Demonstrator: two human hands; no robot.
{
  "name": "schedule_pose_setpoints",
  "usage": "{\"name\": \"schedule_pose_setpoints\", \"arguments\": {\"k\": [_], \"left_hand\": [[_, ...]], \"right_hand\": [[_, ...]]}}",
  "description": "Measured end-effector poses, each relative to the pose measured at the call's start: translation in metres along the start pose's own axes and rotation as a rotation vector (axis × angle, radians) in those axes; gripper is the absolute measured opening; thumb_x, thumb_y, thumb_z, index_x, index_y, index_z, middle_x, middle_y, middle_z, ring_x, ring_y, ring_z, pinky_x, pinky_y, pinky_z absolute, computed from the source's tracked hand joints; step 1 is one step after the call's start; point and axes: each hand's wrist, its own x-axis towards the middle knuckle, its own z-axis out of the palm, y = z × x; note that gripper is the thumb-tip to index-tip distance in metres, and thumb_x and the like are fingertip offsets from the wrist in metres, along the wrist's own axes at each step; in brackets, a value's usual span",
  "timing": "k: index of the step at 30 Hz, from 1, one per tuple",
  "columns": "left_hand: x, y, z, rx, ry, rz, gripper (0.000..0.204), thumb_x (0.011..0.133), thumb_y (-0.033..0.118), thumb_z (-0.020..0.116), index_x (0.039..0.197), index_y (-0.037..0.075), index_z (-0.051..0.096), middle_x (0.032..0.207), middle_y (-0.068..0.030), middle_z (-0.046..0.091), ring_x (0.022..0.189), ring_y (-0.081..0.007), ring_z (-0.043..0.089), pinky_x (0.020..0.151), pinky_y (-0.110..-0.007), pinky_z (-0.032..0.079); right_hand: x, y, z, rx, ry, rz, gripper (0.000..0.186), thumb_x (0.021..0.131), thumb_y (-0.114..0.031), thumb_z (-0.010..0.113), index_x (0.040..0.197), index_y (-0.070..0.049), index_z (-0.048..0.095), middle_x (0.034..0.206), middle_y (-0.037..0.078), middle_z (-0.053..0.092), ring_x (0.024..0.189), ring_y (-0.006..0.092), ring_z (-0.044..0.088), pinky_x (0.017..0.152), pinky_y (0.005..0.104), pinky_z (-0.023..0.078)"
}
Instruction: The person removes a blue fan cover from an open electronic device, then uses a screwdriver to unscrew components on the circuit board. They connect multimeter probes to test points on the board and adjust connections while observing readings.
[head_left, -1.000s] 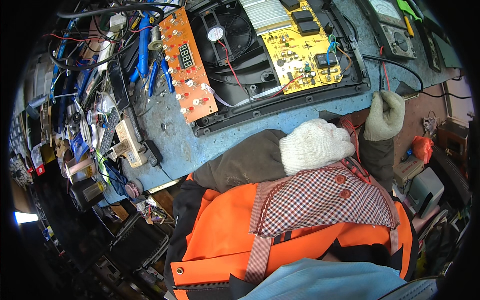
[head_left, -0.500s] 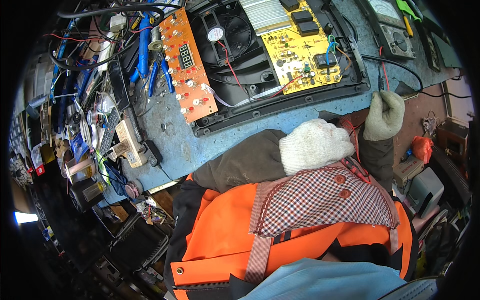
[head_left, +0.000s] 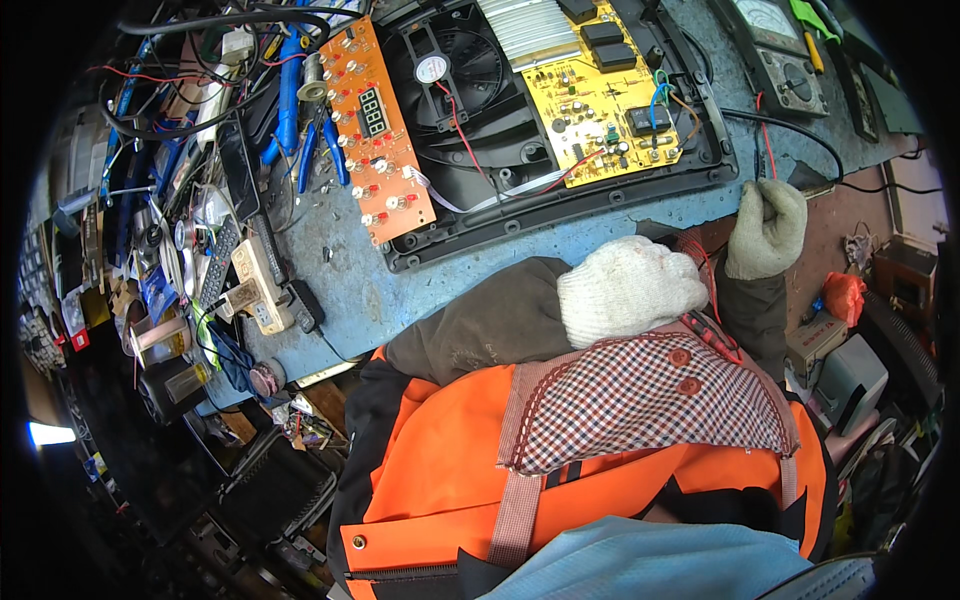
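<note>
My left hand (head_left: 632, 293), in a white knitted glove, is curled closed in front of my body, above a checked apron (head_left: 640, 400). Whatever its fingers hold is hidden. Beside it run thin red wires (head_left: 712, 343), partly over the cloth. At the bench edge my right hand (head_left: 768, 232), in a greyish glove, pinches the end of a test lead (head_left: 763, 166) with red and black parts. An opened black appliance housing (head_left: 560, 212) lies on the bench, carrying a fan (head_left: 455, 80), a yellow circuit board (head_left: 600, 125) and an orange display board (head_left: 372, 135).
An analog multimeter (head_left: 785, 60) stands at the back right. Blue-handled pliers (head_left: 322, 150), a power strip (head_left: 258, 290), a remote control (head_left: 222, 262) and tangled cables crowd the left. A black cord (head_left: 800, 130) crosses the right side. A red plastic bag (head_left: 845, 297) sits lower right.
</note>
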Motion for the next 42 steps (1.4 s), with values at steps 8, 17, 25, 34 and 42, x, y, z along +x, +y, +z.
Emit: {"name": "schedule_pose_setpoints", "arguments": {"k": [8,17,25,34,42], "left_hand": [[-0.004,-0.006,0.007,-0.065,0.042,0.046,0.025,0.090,0.022,0.072,0.114,0.015,0.077,0.111,-0.0088,0.072,0.102,-0.0316,0.074,0.085,-0.046,0.061],[-0.004,-0.007,0.008,-0.051,0.024,0.038,0.024,0.090,0.022,0.072,0.113,0.015,0.077,0.110,-0.0090,0.071,0.099,-0.0321,0.074,0.084,-0.046,0.061],[-0.004,-0.007,0.010,-0.031,0.047,0.053,0.023,0.090,0.022,0.072,0.111,0.016,0.077,0.108,-0.0093,0.071,0.097,-0.0314,0.075,0.081,-0.045,0.062],[-0.004,-0.007,0.009,-0.027,0.045,0.053,0.023,0.091,0.022,0.071,0.112,0.015,0.077,0.109,-0.0087,0.071,0.098,-0.0309,0.075,0.081,-0.044,0.061],[-0.003,-0.006,0.009,-0.019,0.022,0.045,0.023,0.090,0.022,0.071,0.112,0.016,0.078,0.109,-0.0086,0.072,0.098,-0.0301,0.075,0.082,-0.044,0.062]], "right_hand": [[0.001,-0.001,0.000,-0.001,-0.006,0.005,0.029,0.089,0.016,0.082,0.113,0.001,0.072,0.113,0.011,0.069,0.083,0.0111,0.060,0.071,0.0251,0.052],[0.000,-0.001,0.000,-0.007,-0.007,0.014,0.029,0.089,0.016,0.082,0.112,0.002,0.072,0.112,0.011,0.069,0.083,0.0112,0.061,0.072,0.0255,0.052],[0.000,0.000,0.001,-0.003,0.004,-0.002,0.029,0.089,0.016,0.081,0.112,0.001,0.072,0.111,0.011,0.070,0.081,0.0108,0.061,0.069,0.0246,0.051],[-0.001,0.002,0.000,-0.002,0.001,-0.004,0.030,0.089,0.016,0.081,0.113,0.001,0.072,0.112,0.011,0.070,0.083,0.0111,0.064,0.070,0.0249,0.053],[-0.001,0.000,0.001,0.002,0.004,0.003,0.029,0.089,0.016,0.081,0.113,0.002,0.072,0.112,0.012,0.070,0.085,0.0117,0.065,0.071,0.0249,0.054]]}}
